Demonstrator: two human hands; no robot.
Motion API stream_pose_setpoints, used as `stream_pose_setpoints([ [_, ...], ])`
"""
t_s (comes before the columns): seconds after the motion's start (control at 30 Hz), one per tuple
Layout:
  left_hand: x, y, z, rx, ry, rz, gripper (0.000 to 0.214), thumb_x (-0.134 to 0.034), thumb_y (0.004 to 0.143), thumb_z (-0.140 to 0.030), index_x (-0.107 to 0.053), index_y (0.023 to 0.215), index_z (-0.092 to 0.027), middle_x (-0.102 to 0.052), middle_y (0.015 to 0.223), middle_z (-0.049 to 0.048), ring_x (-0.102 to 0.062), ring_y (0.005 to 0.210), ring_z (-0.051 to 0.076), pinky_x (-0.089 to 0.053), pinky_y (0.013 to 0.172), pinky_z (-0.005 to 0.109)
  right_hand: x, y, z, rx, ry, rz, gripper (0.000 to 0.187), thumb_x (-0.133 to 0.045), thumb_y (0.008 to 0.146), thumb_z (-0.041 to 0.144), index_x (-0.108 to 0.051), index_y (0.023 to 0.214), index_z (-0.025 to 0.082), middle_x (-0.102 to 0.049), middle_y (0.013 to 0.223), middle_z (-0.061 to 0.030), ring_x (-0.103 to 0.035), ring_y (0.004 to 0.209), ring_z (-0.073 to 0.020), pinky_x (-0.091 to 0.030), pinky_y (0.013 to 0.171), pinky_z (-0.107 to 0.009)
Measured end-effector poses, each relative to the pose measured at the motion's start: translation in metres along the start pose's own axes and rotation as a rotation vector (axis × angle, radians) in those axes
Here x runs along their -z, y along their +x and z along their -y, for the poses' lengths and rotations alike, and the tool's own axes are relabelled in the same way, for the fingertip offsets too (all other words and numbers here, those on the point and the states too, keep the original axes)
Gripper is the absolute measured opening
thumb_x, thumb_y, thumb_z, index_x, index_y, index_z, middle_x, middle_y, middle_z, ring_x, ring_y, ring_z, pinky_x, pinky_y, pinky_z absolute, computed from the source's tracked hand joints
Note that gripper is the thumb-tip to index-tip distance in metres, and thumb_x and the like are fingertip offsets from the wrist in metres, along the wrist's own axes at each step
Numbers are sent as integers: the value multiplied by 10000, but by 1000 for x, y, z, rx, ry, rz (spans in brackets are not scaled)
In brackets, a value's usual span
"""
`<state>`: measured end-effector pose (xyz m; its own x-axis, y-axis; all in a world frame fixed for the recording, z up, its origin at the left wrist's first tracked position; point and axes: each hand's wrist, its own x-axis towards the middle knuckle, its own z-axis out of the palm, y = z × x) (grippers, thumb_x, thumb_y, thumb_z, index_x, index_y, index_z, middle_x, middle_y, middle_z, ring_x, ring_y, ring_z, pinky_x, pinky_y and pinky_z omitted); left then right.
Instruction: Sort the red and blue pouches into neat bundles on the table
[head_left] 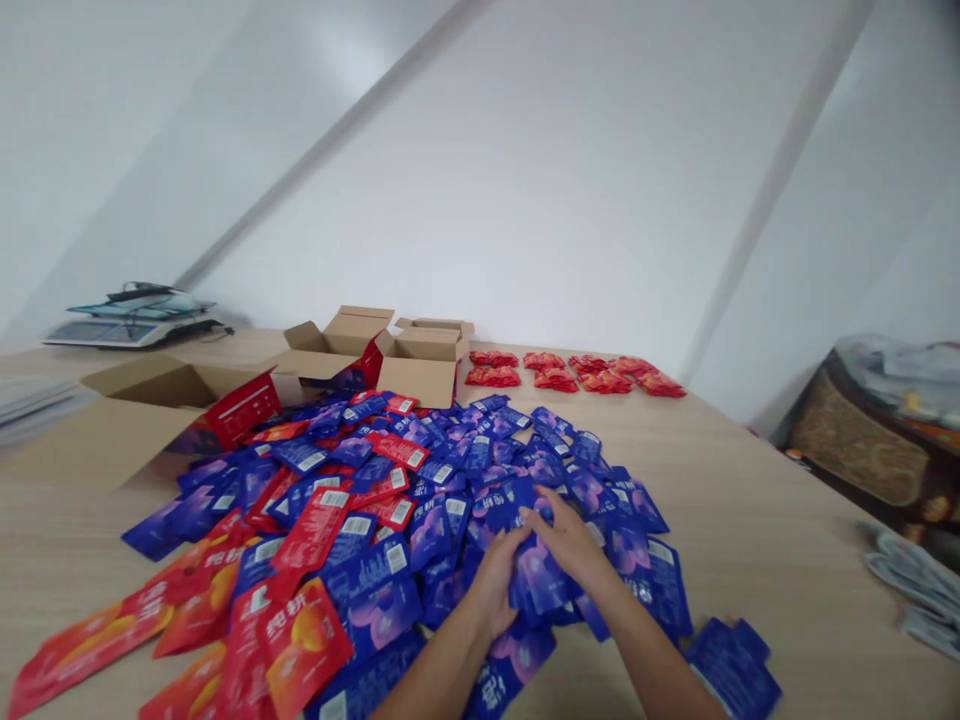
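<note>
Table under packets; wall behind

White wall behind a pale wood-grain table

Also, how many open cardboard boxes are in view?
3: the near-left box, the middle box beyond it, and the right box beside that. Others may be hidden behind.

There are 2 hands, 3 cartons and 8 red-packet piles.
</note>
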<state>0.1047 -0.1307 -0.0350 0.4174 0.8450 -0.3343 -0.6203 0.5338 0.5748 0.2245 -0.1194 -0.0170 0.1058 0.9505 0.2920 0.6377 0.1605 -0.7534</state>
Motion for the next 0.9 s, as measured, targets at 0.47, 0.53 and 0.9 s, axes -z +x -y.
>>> stream_pose_setpoints([
  [0.47, 4, -8, -7, 134, 199, 227, 440, -594, 537, -74, -575, 972, -132, -654, 653, 40, -638, 544, 198, -490, 566, 301, -15, 14, -5, -101, 581, 135, 434, -599, 687, 583, -643, 841, 179, -683, 801, -41, -628, 787, -226, -481, 707, -315],
  [0.53, 3, -8, -9, 163, 250, 291, 386, -574, 514, -67, -599, 896, -109, -639, 624, 44, -630, 540, 194, -486, 556, 293, -13, 17, -7, -20, 418, 39, 411, -540, 739, 588, -606, 757, 183, -661, 730, -27, -607, 722, -206, -458, 675, -295],
  [0.9, 9, -1, 2, 89, 317, 399, 253, -660, 606, -230, -642, 790, -59, -650, 663, 104, -604, 516, 165, -484, 539, 284, -8, 32, -14, 150, -428, -46, 560, -180, 913, 535, -592, 710, 214, -672, 655, -67, -648, 660, -196, -376, 597, -252],
])
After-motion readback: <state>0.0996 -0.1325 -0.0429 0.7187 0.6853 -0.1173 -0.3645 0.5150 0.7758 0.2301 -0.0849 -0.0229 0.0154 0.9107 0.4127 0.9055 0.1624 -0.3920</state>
